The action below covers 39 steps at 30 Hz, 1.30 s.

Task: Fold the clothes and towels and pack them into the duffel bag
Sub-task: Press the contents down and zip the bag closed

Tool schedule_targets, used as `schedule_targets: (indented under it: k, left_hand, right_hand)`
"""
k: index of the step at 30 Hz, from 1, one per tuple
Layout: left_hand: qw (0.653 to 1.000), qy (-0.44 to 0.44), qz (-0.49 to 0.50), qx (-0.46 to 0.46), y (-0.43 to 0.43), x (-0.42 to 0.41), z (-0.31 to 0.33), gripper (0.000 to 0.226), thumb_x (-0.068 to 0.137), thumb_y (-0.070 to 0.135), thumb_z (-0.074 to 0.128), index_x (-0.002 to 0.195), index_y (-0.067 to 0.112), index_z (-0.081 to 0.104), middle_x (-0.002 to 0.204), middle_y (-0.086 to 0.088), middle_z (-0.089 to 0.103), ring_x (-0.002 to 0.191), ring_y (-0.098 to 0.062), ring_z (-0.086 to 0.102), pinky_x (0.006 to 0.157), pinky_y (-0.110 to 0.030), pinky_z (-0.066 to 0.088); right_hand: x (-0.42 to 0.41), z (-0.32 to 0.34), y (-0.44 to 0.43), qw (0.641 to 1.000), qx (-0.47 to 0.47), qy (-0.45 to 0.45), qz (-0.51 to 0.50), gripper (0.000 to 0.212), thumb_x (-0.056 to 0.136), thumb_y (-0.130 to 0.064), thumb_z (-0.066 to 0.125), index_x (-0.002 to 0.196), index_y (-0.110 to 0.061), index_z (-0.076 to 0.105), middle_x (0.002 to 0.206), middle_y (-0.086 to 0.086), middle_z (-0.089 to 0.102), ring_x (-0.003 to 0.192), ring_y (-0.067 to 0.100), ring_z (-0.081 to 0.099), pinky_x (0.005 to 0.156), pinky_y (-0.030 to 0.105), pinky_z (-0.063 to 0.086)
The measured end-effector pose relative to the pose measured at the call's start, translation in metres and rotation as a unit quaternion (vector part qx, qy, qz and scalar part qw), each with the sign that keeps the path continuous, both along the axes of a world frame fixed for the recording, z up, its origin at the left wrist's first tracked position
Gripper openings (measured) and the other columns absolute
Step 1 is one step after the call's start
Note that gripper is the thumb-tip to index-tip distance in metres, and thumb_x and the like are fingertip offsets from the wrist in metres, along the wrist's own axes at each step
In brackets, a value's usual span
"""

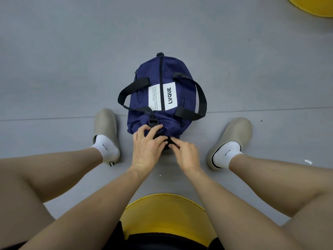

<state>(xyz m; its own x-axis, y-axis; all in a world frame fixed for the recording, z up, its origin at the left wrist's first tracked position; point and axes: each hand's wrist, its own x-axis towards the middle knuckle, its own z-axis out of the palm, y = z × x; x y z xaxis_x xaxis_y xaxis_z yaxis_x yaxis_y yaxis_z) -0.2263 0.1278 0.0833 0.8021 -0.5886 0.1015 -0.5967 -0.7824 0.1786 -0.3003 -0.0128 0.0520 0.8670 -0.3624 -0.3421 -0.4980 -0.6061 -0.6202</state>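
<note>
Both the left hand (146,144) and the right hand (186,153) sit equally near the closest end of the navy duffel bag (167,73), zipped on the floor (72,69) mid-frame, its long axis running straight up-frame from them. The left grips the bag's end; the right pinches the black end fitting (160,137).

Indoor room, kind unclear: smooth grey seamed floor (72,51), round yellow stool (165,213), second yellow seat (317,6) beyond.

Grey smooth floor (72,51), evenly lit, crossed by one thin seam (45,118). Yellow round seat (165,213) seen at bottom edge. Second yellow round object (313,6) cut off top right.
</note>
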Motion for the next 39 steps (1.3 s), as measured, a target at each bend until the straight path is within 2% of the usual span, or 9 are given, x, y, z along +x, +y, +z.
schedule_targets:
  k: [4,8,16,20,26,33,39]
  left_hand:
    - [1.000,0.020,0.002,0.002,0.001,-0.001,0.001,0.019,0.092,0.037,0.067,0.105,0.030,0.078,0.138,0.009,0.058,0.117,-0.030,0.044,0.095,-0.043,0.039]
    - [1.000,0.023,0.014,0.002,0.003,0.001,0.003,0.018,0.091,0.036,0.069,0.105,0.029,0.078,0.137,0.009,0.059,0.116,-0.030,0.045,0.095,-0.042,0.038]
    - [0.994,0.042,0.094,-0.035,-0.008,-0.007,0.007,0.013,0.089,0.029,0.069,0.095,0.023,0.078,0.131,0.010,0.063,0.116,-0.030,0.045,0.092,-0.042,0.037]
    - [0.987,0.049,0.138,-0.063,-0.010,-0.018,0.008,0.009,0.088,0.024,0.069,0.090,0.020,0.078,0.130,0.009,0.064,0.121,-0.031,0.045,0.096,-0.043,0.037]
    - [0.980,0.065,0.179,-0.057,-0.016,-0.030,0.012,0.011,0.089,0.025,0.066,0.090,0.022,0.077,0.134,0.010,0.060,0.130,-0.029,0.040,0.105,-0.042,0.033]
    - [0.987,0.048,0.150,-0.043,-0.009,-0.034,0.010,0.006,0.088,0.026,0.069,0.088,0.024,0.076,0.139,0.007,0.057,0.134,-0.033,0.038,0.106,-0.047,0.033]
    - [0.971,0.057,0.229,-0.047,-0.023,-0.041,0.014,0.008,0.087,0.026,0.068,0.085,0.024,0.075,0.136,0.006,0.057,0.130,-0.030,0.039,0.106,-0.047,0.033]
  right_hand:
    - [0.008,-0.005,0.007,0.999,0.013,-0.034,-0.036,0.025,0.096,-0.034,0.062,0.120,-0.027,0.065,0.103,0.000,0.061,0.088,0.023,0.063,0.076,0.039,0.054]
    - [0.015,-0.005,0.011,0.998,-0.033,-0.055,-0.001,0.016,0.097,-0.027,0.061,0.111,-0.020,0.065,0.101,0.004,0.062,0.084,0.028,0.063,0.068,0.037,0.048]
    - [0.010,0.004,-0.003,0.992,-0.099,-0.061,0.044,0.012,0.096,-0.029,0.062,0.095,-0.017,0.064,0.089,0.004,0.064,0.081,0.028,0.060,0.061,0.032,0.036]
    - [0.009,0.007,-0.008,0.984,-0.150,-0.055,0.075,0.014,0.091,-0.027,0.069,0.085,-0.016,0.062,0.080,0.003,0.062,0.076,0.030,0.058,0.055,0.032,0.032]
    - [0.003,0.009,-0.007,0.986,-0.150,-0.030,0.062,0.014,0.096,-0.029,0.061,0.090,-0.017,0.061,0.086,0.003,0.066,0.084,0.028,0.057,0.059,0.034,0.036]
    - [-0.001,0.011,-0.012,0.989,-0.144,-0.001,0.028,0.015,0.099,-0.030,0.056,0.094,-0.017,0.059,0.088,0.004,0.067,0.088,0.029,0.057,0.062,0.033,0.037]
    - [0.002,0.011,-0.009,0.990,-0.141,0.024,0.021,0.015,0.100,-0.030,0.054,0.096,-0.017,0.058,0.091,0.005,0.069,0.090,0.030,0.058,0.063,0.033,0.036]
